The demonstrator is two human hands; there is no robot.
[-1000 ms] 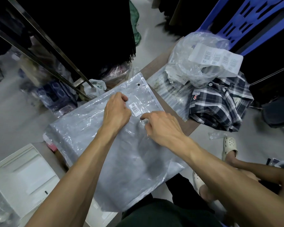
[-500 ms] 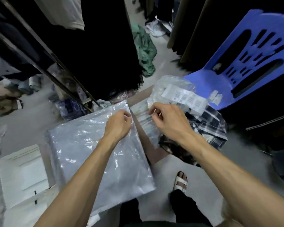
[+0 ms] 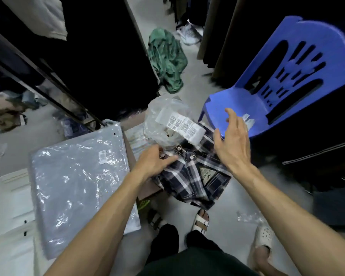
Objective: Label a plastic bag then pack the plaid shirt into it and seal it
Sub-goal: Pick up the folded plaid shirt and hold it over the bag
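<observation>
Plaid in navy and white, the folded shirt (image 3: 189, 176) lies at the right edge of a low brown surface (image 3: 147, 188), partly hanging over the grey floor, its neck label facing up. The left hand (image 3: 154, 162) rests on the shirt's left side near the collar, fingers laid flat and slightly curled on the cloth; whether it has pinched any fabric cannot be told. The right hand (image 3: 230, 140) hovers above the shirt's right side, fingers spread wide, holding nothing.

On the shirt's far end sits a crumpled clear plastic bag (image 3: 163, 120) with a strip of barcode labels (image 3: 180, 124) draped across it, both covering the collar area. Left of the shirt, a large flat plastic bag (image 3: 78, 176) lies on the work surface, a small barcode sticker (image 3: 102, 156) stuck near its upper right corner. Beyond its left edge lies white cardboard (image 3: 6, 216).

Just behind the right hand stands a blue plastic chair (image 3: 257, 100) with a few loose labels (image 3: 248, 120) on its seat. A green garment (image 3: 167, 60) lies heaped on the floor farther back, between dark hanging clothes. Sandalled feet (image 3: 201, 220) show below the shirt.
</observation>
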